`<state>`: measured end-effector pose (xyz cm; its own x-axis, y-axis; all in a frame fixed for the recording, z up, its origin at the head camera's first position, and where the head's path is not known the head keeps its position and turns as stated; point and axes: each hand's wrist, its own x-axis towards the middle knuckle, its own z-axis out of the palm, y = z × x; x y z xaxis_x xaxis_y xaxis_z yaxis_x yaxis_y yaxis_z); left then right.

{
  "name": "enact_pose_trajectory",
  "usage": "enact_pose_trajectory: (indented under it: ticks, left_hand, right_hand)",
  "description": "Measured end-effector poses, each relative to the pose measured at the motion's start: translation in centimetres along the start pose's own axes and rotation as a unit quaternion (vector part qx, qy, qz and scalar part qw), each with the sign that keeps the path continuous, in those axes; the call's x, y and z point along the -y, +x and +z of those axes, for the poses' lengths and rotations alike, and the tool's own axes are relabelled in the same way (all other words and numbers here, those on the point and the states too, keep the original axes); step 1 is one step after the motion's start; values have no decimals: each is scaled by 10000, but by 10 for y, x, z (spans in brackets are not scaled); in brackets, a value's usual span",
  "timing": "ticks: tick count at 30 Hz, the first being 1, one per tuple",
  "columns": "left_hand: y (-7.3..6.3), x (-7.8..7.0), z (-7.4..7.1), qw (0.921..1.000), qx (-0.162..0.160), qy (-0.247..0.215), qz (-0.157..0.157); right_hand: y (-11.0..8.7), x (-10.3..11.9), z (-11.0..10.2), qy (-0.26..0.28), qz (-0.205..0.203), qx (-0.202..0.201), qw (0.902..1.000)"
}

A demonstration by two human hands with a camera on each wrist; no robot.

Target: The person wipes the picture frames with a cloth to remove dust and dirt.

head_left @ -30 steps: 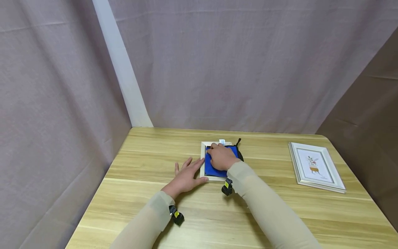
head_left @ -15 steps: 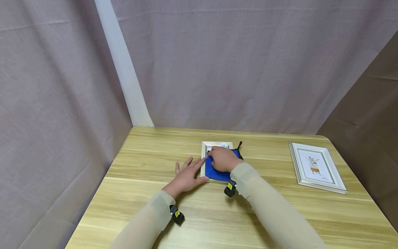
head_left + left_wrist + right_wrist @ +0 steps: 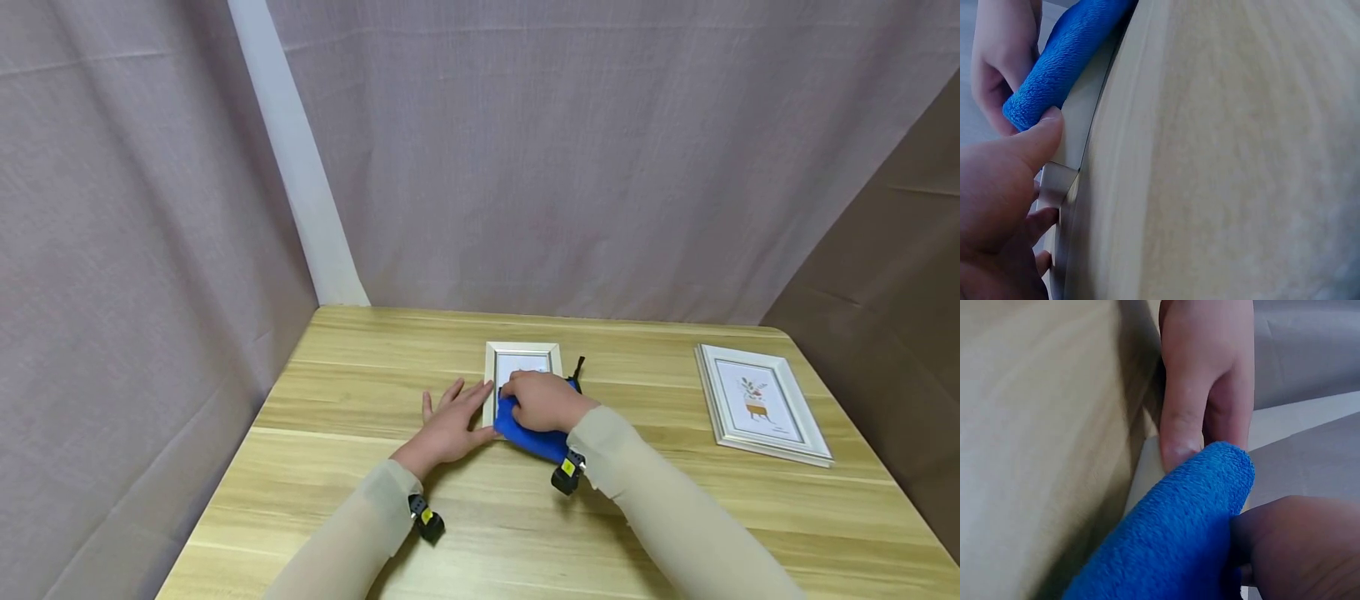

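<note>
A white picture frame lies flat on the wooden table, its picture partly covered. My left hand rests at its left side with fingers spread, and in the left wrist view the thumb touches the near edge by the corner. Over the frame's lower part, my right hand grips a blue plush cloth with curled fingers. The cloth has a black trim and a small black loop, and it hangs over the near edge. In the right wrist view the cloth hides most of the frame.
Another white frame, with a potted-plant picture, lies at the table's right on what looks like a further frame. Grey curtains stand behind and left of the table, and a brown one to the right.
My right hand has drawn the cloth down the frame towards me, uncovering the upper part of the picture. The left hand stays in place.
</note>
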<state>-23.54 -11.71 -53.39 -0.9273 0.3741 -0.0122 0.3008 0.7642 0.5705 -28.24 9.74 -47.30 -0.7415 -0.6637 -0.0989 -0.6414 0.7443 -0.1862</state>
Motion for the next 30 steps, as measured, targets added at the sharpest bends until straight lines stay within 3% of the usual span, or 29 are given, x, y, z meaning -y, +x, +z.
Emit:
enact_pose_trajectory:
  ticks: [9,19,30]
  left_hand:
    - [1,1,2,10000,9,-19,20]
    - [2,1,2,10000,21,57,-69]
    - [3,3,3,10000,35,66,-55]
  right_hand:
    - [-20,8,5,94,-195,-134,9997]
    - [-37,26,11,-429,-560,-578,9958]
    - [-44,35,14,-665,-347,-664,9950]
